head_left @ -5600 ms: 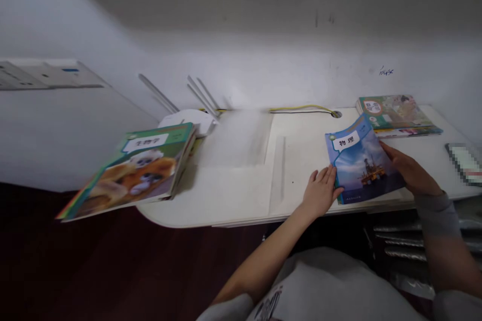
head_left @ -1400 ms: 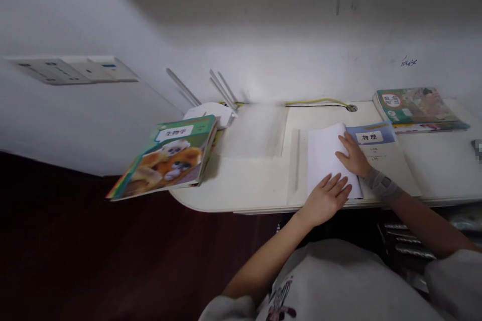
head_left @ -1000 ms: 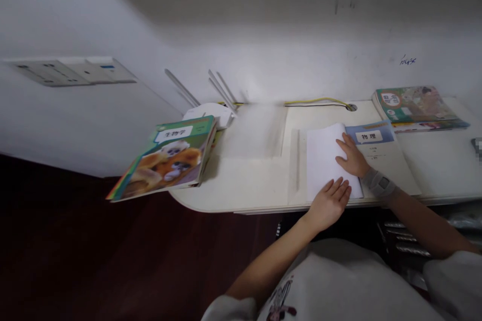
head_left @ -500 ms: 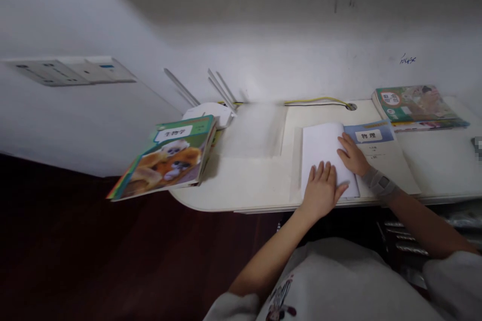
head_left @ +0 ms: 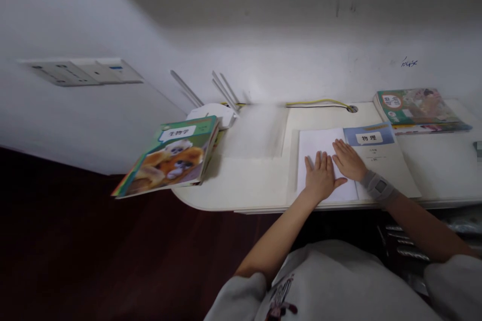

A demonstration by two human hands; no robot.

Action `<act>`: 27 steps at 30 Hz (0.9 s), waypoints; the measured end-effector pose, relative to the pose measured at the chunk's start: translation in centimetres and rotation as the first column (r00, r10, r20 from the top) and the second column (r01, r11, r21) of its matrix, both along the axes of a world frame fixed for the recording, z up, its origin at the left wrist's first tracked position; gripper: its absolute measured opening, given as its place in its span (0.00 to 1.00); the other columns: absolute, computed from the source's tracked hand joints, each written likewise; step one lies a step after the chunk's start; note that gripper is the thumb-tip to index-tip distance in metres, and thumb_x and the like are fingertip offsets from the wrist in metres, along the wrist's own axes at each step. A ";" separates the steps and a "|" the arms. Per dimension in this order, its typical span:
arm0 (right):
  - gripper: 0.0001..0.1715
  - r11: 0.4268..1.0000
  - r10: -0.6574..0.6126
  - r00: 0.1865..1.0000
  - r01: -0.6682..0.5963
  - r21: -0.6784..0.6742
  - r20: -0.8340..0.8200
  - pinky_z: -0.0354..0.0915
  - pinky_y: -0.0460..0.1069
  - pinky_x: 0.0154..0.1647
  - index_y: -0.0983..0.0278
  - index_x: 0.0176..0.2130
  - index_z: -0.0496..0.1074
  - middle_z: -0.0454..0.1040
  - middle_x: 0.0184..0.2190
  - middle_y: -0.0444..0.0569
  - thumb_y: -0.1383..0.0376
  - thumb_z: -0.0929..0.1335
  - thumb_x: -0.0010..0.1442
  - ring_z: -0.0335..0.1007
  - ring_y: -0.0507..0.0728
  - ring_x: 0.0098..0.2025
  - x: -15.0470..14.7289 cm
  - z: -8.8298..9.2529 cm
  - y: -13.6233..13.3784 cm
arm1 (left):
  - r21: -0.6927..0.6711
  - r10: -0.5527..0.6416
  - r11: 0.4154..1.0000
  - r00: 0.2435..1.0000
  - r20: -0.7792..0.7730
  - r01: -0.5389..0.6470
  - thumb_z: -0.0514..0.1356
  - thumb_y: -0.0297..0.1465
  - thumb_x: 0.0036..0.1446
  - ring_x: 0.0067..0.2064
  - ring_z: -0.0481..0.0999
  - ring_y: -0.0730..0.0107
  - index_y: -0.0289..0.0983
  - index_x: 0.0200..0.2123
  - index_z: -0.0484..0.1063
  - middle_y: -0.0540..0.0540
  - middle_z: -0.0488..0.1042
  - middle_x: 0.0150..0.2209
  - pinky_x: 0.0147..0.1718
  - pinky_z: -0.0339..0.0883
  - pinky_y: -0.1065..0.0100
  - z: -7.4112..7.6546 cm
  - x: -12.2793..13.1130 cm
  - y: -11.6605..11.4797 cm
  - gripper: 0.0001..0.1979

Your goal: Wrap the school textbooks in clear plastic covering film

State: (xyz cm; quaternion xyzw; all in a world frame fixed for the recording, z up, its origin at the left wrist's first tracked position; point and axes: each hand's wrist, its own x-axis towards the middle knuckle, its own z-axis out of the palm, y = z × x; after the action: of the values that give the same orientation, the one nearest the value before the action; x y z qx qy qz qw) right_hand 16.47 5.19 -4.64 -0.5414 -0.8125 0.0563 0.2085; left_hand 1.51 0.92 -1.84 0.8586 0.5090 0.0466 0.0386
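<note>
A textbook (head_left: pixel 391 170) with a blue-topped title page lies open on the white desk, its blank white leaf (head_left: pixel 308 148) turned to the left. My left hand (head_left: pixel 321 176) rests flat on that leaf, fingers spread. Close beside it, my right hand (head_left: pixel 349 161) lies with fingers stretched out along the fold between leaf and title page. A grey wristband is on my right wrist. Along the leaf's left side shows a narrow translucent strip (head_left: pixel 292 168).
Left of the book lie translucent sheets (head_left: pixel 259 133), before a white router (head_left: pixel 213 113) with several antennas. A stack of textbooks (head_left: pixel 169 160) overhangs the desk's left end. More books (head_left: pixel 422 108) sit at the back right, near a cable hole (head_left: pixel 352 109).
The white leaf lies flatter and reaches slightly further left. My left hand has slid a little up the page, and my right hand a little down the fold.
</note>
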 end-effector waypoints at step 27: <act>0.39 0.991 0.036 0.890 -0.089 -0.097 -0.454 0.48 0.60 0.64 0.64 0.67 0.41 0.50 0.65 0.58 0.47 0.49 0.64 0.41 0.60 0.67 -5.2 0.9 1.1 | -0.423 0.385 0.874 0.190 0.903 0.239 0.27 0.59 0.54 0.56 0.69 0.56 0.44 0.59 0.58 0.41 0.63 0.60 0.46 0.68 0.53 6.6 -8.5 1.9 0.42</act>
State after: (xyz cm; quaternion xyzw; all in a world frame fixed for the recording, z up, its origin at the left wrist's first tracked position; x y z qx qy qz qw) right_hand 11.30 6.29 -3.77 -0.4983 -0.7545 0.2338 0.3575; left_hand -6.97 2.86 4.73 0.5635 0.4021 0.4556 0.5596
